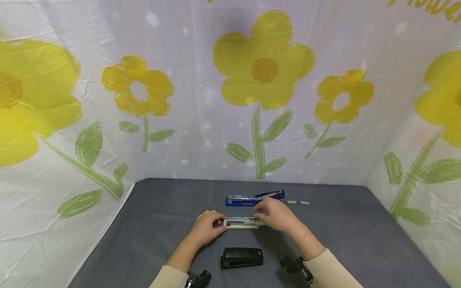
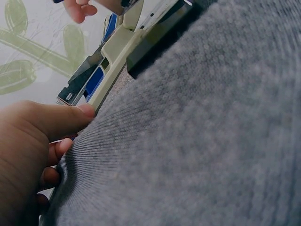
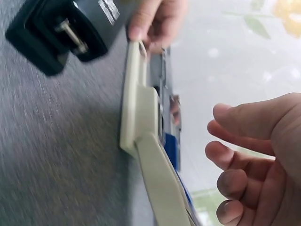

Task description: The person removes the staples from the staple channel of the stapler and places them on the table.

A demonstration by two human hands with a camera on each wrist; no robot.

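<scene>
A cream stapler point(image 1: 242, 227) lies on the grey cloth with its top arm swung open to the right, baring the metal staple channel point(image 2: 80, 80). My left hand point(image 1: 207, 228) pinches the left end of its base, thumb on the near side. Over the stapler's hinge end hovers my right hand point(image 1: 277, 215); in the right wrist view its fingers point(image 3: 230, 183) are loosely bent, apart from the stapler, with nothing visible in them. Behind is a blue stapler point(image 1: 239, 202), also opened out. Closer to me sits a closed black stapler point(image 1: 242, 258).
Two small staple strips point(image 1: 291, 202) lie to the right of the blue stapler. A grey cloth point(image 1: 162, 204) covers the table. White flower-printed curtains point(image 1: 194, 132) stand behind it and at both sides.
</scene>
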